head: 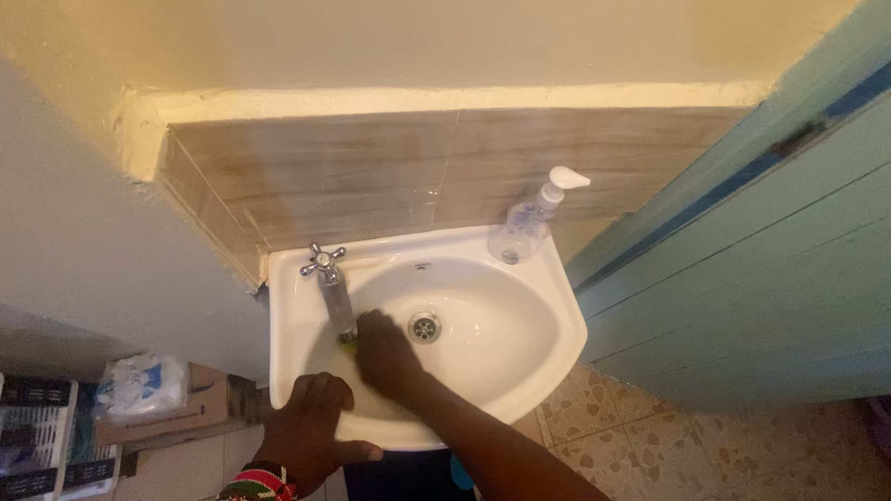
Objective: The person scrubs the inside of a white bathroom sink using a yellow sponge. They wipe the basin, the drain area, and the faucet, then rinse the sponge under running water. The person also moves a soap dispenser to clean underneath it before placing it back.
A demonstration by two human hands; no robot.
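Observation:
A small white wall sink [548, 315] hangs below brown tiles. My right hand [385, 353] is inside the basin under the chrome tap [331, 283], shut on a small yellow-green thing [347, 347] that only peeks out by the fingers. My left hand [311, 427] rests on the sink's front rim, fingers curled over the edge and holding nothing else; a beaded bracelet is on that wrist. The drain [424, 326] lies just right of my right hand.
A clear pump bottle [529, 223] stands on the sink's back right corner. A teal door [761, 260] is at the right. Left of the sink sit a cardboard box with a plastic bag [148, 390] and a white crate [37, 427]. Patterned floor tiles lie below.

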